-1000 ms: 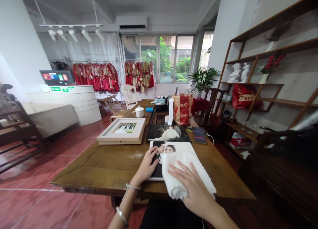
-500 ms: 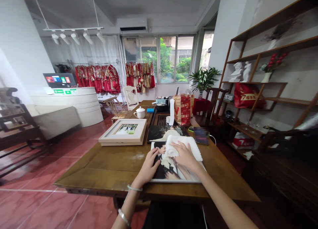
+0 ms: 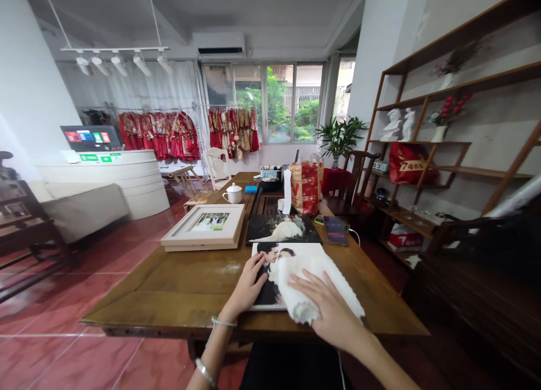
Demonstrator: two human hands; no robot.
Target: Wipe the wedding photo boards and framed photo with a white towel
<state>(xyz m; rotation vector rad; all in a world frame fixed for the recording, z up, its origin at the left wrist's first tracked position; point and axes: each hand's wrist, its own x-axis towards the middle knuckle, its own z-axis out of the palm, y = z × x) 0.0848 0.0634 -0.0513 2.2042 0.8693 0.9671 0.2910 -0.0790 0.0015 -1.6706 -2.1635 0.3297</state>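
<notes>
A photo panel (image 3: 310,248) showing a couple lies flat near the table's front edge. My left hand (image 3: 247,286) rests on its left side, fingers stretched over the picture. Over the right part is a bunched white cloth (image 3: 298,306), which covers much of the image and overhangs the panel's lower right. My right hand (image 3: 332,305) lies on top of the cloth with fingers spread, pressing it down. Just behind is a second, dark photo panel (image 3: 264,226) with a figure in a white dress.
On the wooden table (image 3: 169,288), a framed picture (image 3: 203,226) lies to the left. Farther back stand a white lidded cup (image 3: 233,193), a blue box (image 3: 251,189) and a red-and-tan paper bag (image 3: 306,187). A phone (image 3: 336,230) with a cable is at the right.
My right hand and the cloth have moved down toward me and to the right, uncovering the upper part of the photo panel. My left hand stays on the panel's left side.
</notes>
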